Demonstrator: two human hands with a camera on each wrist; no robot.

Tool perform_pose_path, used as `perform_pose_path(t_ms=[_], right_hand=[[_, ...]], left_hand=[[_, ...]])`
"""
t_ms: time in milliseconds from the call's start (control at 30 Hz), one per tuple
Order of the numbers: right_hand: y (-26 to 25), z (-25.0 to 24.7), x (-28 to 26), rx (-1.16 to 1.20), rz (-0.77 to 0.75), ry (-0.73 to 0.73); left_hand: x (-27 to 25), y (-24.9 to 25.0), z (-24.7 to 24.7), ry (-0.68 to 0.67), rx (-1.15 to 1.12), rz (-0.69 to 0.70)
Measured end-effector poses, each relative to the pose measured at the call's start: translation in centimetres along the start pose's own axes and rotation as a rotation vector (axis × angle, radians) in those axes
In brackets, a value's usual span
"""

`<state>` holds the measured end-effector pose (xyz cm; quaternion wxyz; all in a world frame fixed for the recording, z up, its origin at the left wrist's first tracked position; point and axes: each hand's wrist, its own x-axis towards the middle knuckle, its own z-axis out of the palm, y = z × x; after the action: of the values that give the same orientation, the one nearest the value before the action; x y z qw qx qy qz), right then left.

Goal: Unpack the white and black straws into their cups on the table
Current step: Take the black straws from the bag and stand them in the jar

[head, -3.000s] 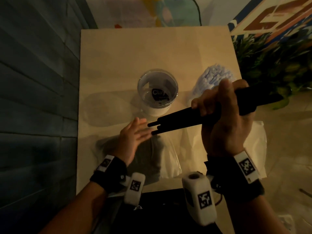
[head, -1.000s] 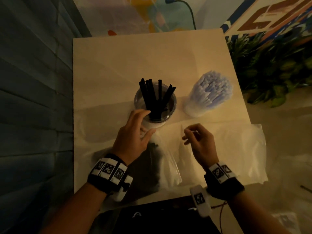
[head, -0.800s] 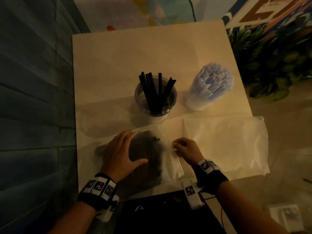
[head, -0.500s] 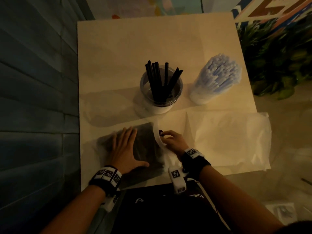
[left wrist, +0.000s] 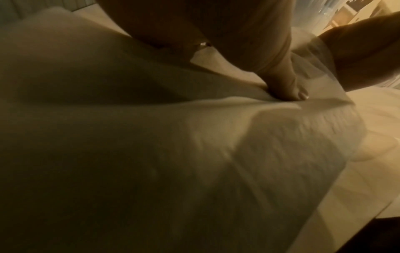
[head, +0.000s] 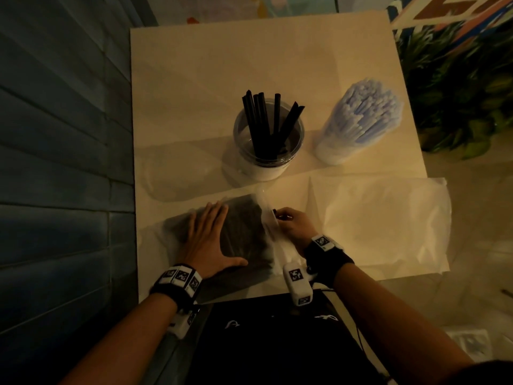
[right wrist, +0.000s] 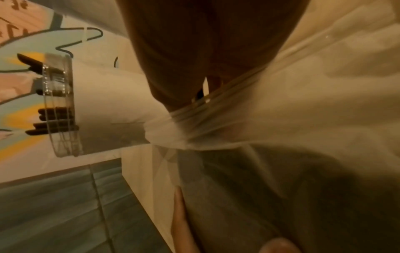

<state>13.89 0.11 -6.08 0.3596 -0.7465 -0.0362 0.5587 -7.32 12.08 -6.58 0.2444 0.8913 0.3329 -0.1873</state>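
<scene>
A clear plastic bag of black straws [head: 244,232] lies on the table's near left. My left hand [head: 208,237] presses flat on the bag, fingers straight; its thumb [left wrist: 283,85] digs into the plastic. My right hand [head: 288,220] has its fingers curled at the bag's open right edge and pinches the bunched plastic [right wrist: 184,133]. A dark straw end [head: 274,211] shows at its fingertips. Behind stands a clear cup [head: 268,162] holding several black straws [head: 261,120]; this cup [right wrist: 60,106] also shows in the right wrist view. A second cup [head: 333,151] to the right is packed with white straws [head: 366,112].
An empty plastic bag [head: 388,223] lies flat on the table's [head: 249,56] right, hanging over the edge. A blue plank wall [head: 55,162] runs close along the left. Green plants [head: 458,93] stand beyond the right edge. A dark garment [head: 272,343] covers the near edge.
A bunch of black straws held by my right hand went into the clear cup. Both hands then came back to the bag; the left now presses it flat, the right pinches its open edge.
</scene>
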Motion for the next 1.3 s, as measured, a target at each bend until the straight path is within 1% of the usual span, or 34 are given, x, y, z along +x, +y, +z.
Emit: perform_pose_path(t_ms=[67,133,167,233,300,367,500,567,667,733,800,933,1000,1067,1100,1200,1300], right_hand=[[-0.4,-0.7,-0.1,0.053,0.001,0.036],[-0.6,-1.8,-0.3,0.189,0.025,0.111],[-0.6,-2.2,-0.4,0.269,0.059,0.116],[0.1,-2.0,-0.5,0.38,0.142,0.041],[0.9,-0.5,-0.7,0.437,0.179,-0.057],[1.4,1.0,-0.6,0.468,0.176,-0.069],[1.3,1.9,-0.2,0.56,0.136,0.062],[1.7,2.2,0.1,0.634,0.152,0.078],[1.6,2.9,0.2,0.631,0.182,0.055],[1.0,2.9,0.2,0.612,0.192,0.089],[0.5,2.2,0.5,0.643,0.182,0.155],[-0.6,0.4,0.4,0.907,0.167,0.257],[-1.2,-0.3,0.3,1.027,0.09,0.28],[-2.0,-0.9,0.0,1.107,-0.038,0.282],[-2.6,-1.3,-0.4,1.108,-0.106,0.271],[-4.5,-2.4,-1.7,0.999,-0.315,0.213],[-7.1,-3.4,-3.4,0.897,-0.449,0.157]], left_hand=[[0.1,0.0,0.1,0.003,0.002,0.003],[0.1,0.0,0.1,0.011,0.006,0.005],[0.1,0.0,0.1,0.012,0.012,0.005],[0.1,-0.1,0.1,0.008,0.019,0.001],[0.1,0.0,0.1,-0.004,0.015,-0.003],[0.2,0.0,0.1,-0.02,0.012,-0.008],[0.2,0.0,-0.1,-0.037,0.009,-0.01],[0.2,0.1,-0.2,-0.036,0.02,-0.005],[0.3,0.1,-0.1,-0.033,0.042,-0.002],[0.3,0.0,-0.1,-0.037,0.042,-0.001],[0.4,0.0,0.0,-0.031,0.04,0.003],[0.4,-0.2,0.0,-0.023,0.038,0.013],[0.4,-0.3,0.1,-0.034,0.051,0.011],[0.5,-0.2,0.1,-0.023,0.065,0.009],[0.5,-0.3,0.1,-0.022,0.063,0.008],[0.5,-0.3,0.0,-0.047,0.022,0.007],[0.6,-0.2,-0.3,-0.058,-0.021,0.004]])
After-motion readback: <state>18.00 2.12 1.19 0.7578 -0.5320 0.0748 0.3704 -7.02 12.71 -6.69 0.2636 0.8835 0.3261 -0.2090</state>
